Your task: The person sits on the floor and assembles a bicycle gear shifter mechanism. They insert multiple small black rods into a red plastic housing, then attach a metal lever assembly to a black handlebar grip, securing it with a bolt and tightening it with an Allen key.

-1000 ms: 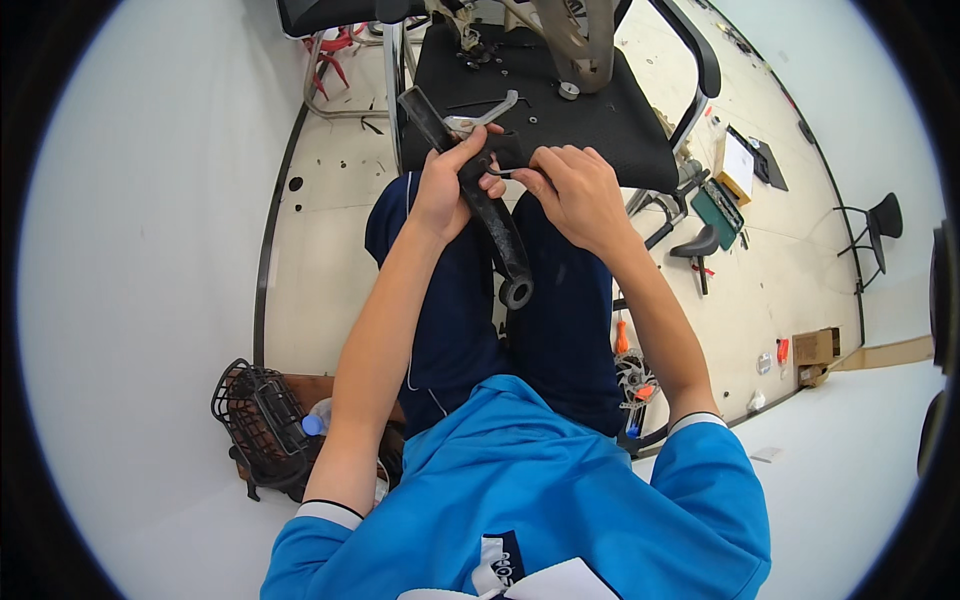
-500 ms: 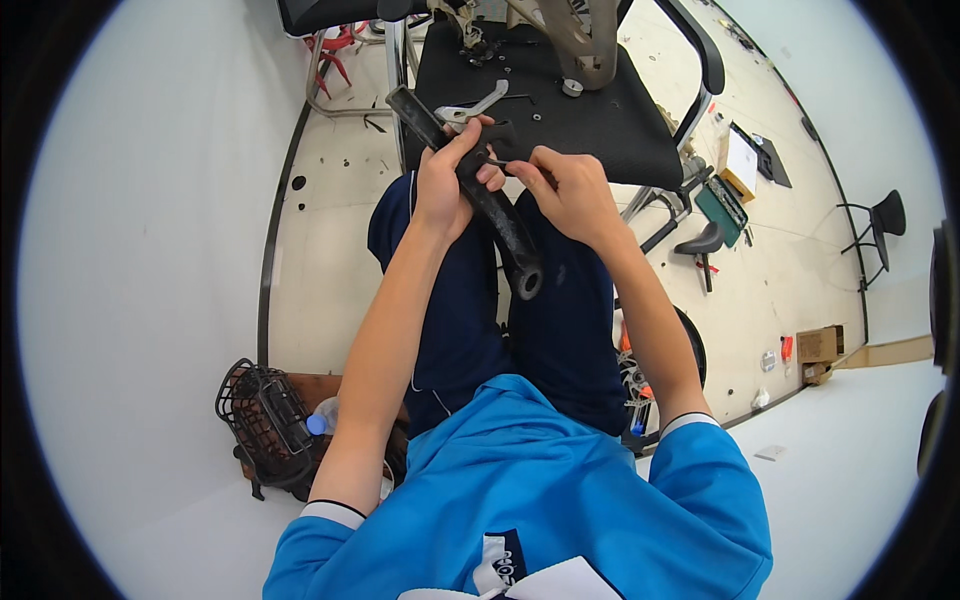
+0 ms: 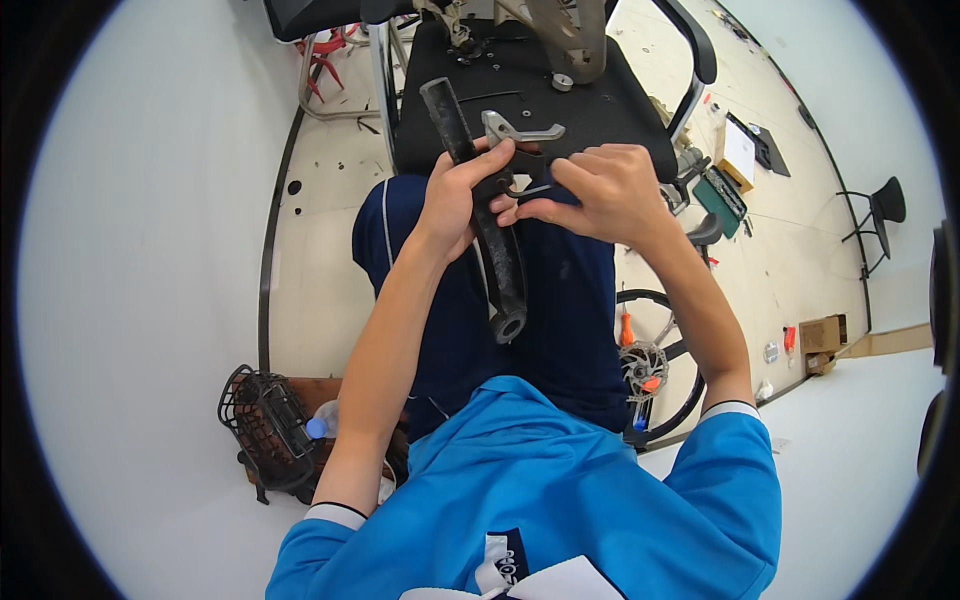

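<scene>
My left hand [image 3: 455,203] is wrapped round the middle of a long black metal arm [image 3: 507,275], which has a round eyelet at its near end and lies steeply tilted above my thighs. Against its far side sits a silver lever-shaped piece [image 3: 520,130], under my left thumb and fingers. In my right hand [image 3: 612,195] a thin L-shaped hex key [image 3: 532,191] is pinched between thumb and fingers. Its bent end meets the black arm beside my left fingertips; the exact spot it seats in is too small to tell.
Ahead stands a black chair [image 3: 625,125] bearing a grey frame part [image 3: 570,40], a thin black rod [image 3: 492,96] and small hardware. Right of my legs lies a wheel with a brake disc [image 3: 643,370]. A black wire basket [image 3: 262,425] and a blue-capped bottle [image 3: 318,428] are at lower left.
The black arm has turned more upright and come nearer my body, its eyelet end lower. The silver piece has swung round with it. My right hand has moved right with the hex key.
</scene>
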Motion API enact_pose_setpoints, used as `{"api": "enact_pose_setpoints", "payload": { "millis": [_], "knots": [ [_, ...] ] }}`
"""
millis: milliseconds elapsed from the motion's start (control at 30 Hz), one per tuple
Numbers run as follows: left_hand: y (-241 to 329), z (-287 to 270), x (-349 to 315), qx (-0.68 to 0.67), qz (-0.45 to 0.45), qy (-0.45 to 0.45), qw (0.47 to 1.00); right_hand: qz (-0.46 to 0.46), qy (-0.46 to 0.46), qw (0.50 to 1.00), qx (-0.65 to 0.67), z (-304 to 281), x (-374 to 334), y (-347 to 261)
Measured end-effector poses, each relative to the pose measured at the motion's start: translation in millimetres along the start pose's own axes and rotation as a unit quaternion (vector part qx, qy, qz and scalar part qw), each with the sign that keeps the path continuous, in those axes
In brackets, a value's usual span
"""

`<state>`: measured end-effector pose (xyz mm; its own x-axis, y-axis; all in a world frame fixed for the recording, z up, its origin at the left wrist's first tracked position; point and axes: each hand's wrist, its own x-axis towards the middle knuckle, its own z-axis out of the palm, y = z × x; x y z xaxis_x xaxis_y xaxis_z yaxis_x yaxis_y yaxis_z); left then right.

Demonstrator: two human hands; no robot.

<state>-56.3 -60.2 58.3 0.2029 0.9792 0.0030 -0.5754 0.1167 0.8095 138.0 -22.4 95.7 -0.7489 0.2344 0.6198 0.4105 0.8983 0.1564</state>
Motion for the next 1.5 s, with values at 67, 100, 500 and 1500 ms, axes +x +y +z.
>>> {"api": "enact_pose_setpoints", "payload": {
  "millis": [67,100,500,1500],
  "knots": [
    [-5.6,5.3,1.2,0.006,0.011,0.002,1.000,0.020,0.010,1.000,-0.021,5.1,-3.1,-12.0],
    [-8.0,12.0,2.6,0.019,0.017,0.008,1.000,0.020,0.013,0.999,-0.028,8.3,-6.0,-14.9],
    [7.9,29.8,-8.6,0.148,0.031,0.019,0.988,0.002,0.009,0.995,0.100,-4.0,-23.2,-26.8],
    [22.7,30.4,10.6,0.153,-0.366,-0.091,0.913,-0.254,-0.273,0.927,-0.042,-48.9,22.2,1.2]
  ]
}}
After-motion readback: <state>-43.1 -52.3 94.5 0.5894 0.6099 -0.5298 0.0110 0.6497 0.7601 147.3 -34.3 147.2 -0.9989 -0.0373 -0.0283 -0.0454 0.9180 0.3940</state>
